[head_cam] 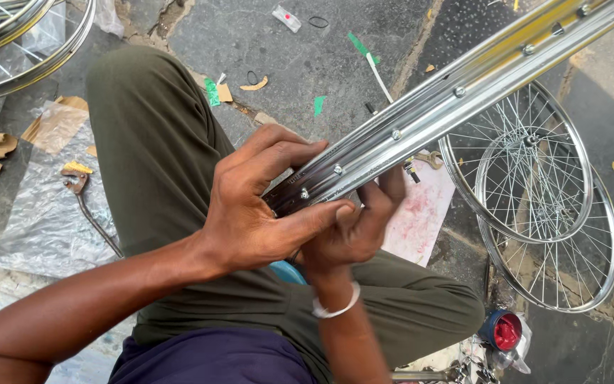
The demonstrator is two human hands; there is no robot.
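Chrome wheel rim (456, 89) gripped by both hands: left hand (254, 206) clasps it, right hand (357, 227) pinches its edge

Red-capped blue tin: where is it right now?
Head view, bottom right: the red-capped blue tin sits on the ground, just below the laced wheels, beside the person's knee.

The left hand (250, 213) is gripping the near end of a shiny steel rim (449, 92), its fingers (278, 153) curling over the top edge and the thumb pressing underneath. The right hand (357, 227), wearing a white bangle (335, 309), is holding the same end from below, touching the left thumb. The rim is slanting up to the right over the olive trousers (151, 142). Two spoked wheels (534, 199) are lying overlapped on the stone floor (307, 50), near a red-capped tin (504, 331).
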